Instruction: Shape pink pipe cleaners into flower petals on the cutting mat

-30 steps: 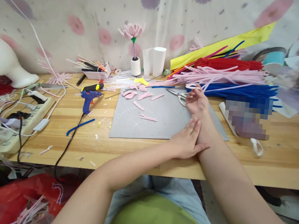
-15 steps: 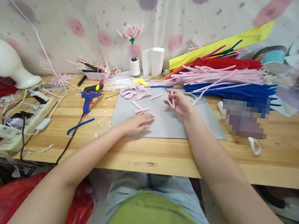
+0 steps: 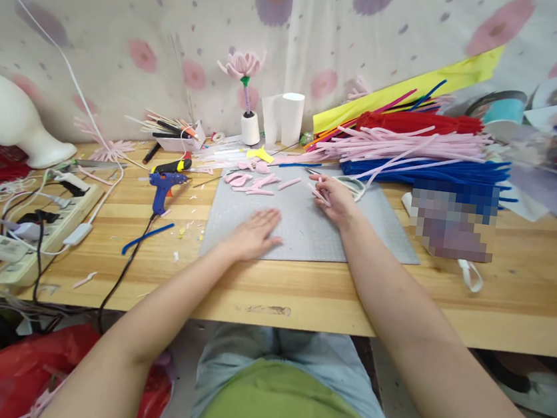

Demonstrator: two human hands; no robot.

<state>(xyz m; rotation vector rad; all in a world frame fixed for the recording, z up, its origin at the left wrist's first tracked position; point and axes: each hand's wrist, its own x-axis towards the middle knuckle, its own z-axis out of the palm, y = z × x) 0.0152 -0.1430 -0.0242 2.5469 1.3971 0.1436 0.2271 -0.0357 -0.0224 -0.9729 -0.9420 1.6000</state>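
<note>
My left hand (image 3: 257, 233) lies on the grey cutting mat (image 3: 301, 232), fingers extended and slightly blurred, holding nothing. My right hand (image 3: 334, 200) is above the mat's right half, its fingers curled round short pink pipe cleaner pieces (image 3: 321, 195). Just behind that hand are scissors with pale handles (image 3: 358, 190), partly hidden by it. Several cut pink pipe cleaner pieces (image 3: 260, 190) and bent pink loops (image 3: 236, 179) sit at the mat's back left.
A blue glue gun (image 3: 163, 189) and a power strip (image 3: 62, 231) with tangled cables lie to the left. Behind the mat stand a pink flower (image 3: 243, 67) in a white pot (image 3: 250, 128) and bundles of pink (image 3: 406, 146), red (image 3: 419, 122) and blue pipe cleaners (image 3: 434, 170).
Two pink pieces that lay by my left fingertips are now farther back, beside the other pieces. My right fingers have drawn closer round the pink pieces they hold.
</note>
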